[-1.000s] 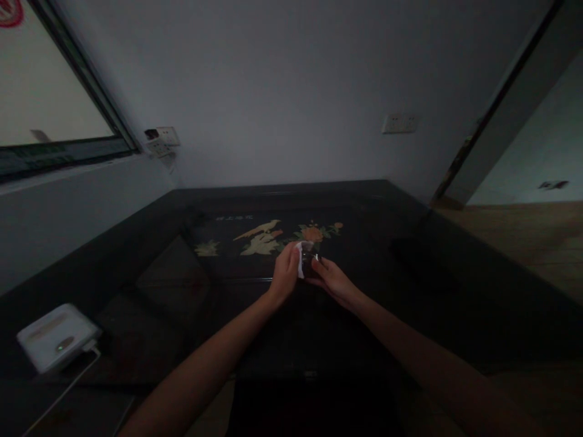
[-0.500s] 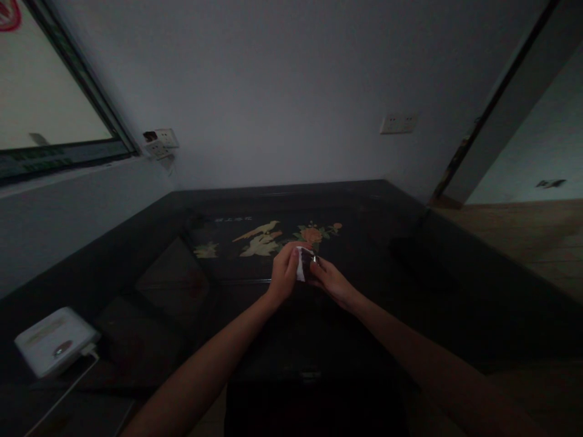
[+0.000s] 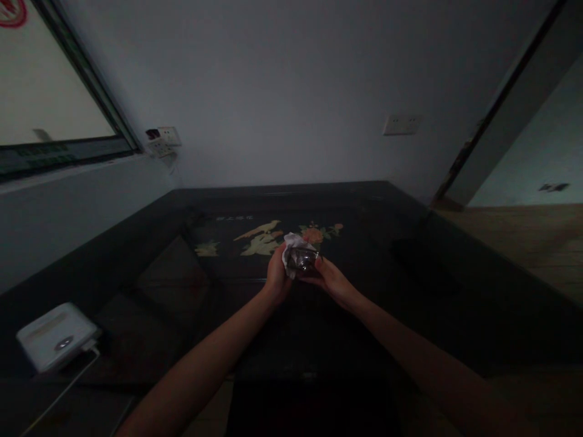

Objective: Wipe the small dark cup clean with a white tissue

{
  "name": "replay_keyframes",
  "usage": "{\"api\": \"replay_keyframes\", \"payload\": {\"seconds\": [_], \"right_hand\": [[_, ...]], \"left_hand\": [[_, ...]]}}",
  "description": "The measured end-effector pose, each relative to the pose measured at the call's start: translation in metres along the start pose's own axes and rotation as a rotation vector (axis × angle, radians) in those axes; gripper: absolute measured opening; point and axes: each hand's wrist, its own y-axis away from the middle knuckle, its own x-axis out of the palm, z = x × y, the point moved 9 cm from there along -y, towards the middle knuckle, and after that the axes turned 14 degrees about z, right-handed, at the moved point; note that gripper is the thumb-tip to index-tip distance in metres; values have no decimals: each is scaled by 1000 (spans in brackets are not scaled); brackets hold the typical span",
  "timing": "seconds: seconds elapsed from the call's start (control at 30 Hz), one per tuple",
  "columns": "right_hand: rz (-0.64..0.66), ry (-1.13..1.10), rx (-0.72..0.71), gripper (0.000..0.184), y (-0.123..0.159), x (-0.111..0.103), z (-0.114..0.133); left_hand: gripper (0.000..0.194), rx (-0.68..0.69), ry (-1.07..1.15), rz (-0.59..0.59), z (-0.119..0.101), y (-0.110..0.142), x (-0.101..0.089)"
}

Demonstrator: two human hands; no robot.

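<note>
Above the dark table my two hands meet around a small, shiny, dark see-through object, which looks like a glass cup (image 3: 304, 260). My right hand (image 3: 332, 280) grips its right side, with the thumb on the near edge. A crumpled white tissue (image 3: 288, 250) is in my left hand (image 3: 275, 273), pressed against the left side of the cup. The left fingers are partly hidden behind the tissue. Dim light leaves the cup's exact shape unclear.
The black table (image 3: 255, 352) carries a bird-and-flower picture (image 3: 262, 238) at its back. At the left stands a white box (image 3: 59, 337) with a white cable (image 3: 64, 391). A dark flat item (image 3: 426, 267) lies at the right. Wall sockets (image 3: 402, 125) are behind.
The cup has turned in my hands, so more of its shiny surface shows. My left hand has shifted slightly left, and the tissue is spread wider around the cup.
</note>
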Motion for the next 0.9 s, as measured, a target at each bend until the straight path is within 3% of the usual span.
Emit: {"api": "replay_keyframes", "payload": {"seconds": [0.13,0.33,0.57,0.73,0.9], "right_hand": [[-41,-5,7,50,1,-3,-4],[-69,16,1,51,3,-2,-3],[-96,90,-14,46,1,-7,-8],[-125,87,-3,45,0,-9,-10],[-115,7,-42,46,0,-6,-2]], "left_hand": [[42,110,-293,10,-14,9,5],[35,401,-829,103,-41,27,30],[30,562,-1300,225,-42,31,53],[30,548,-1235,261,-45,28,52],[39,258,-674,90,-25,10,13]]}}
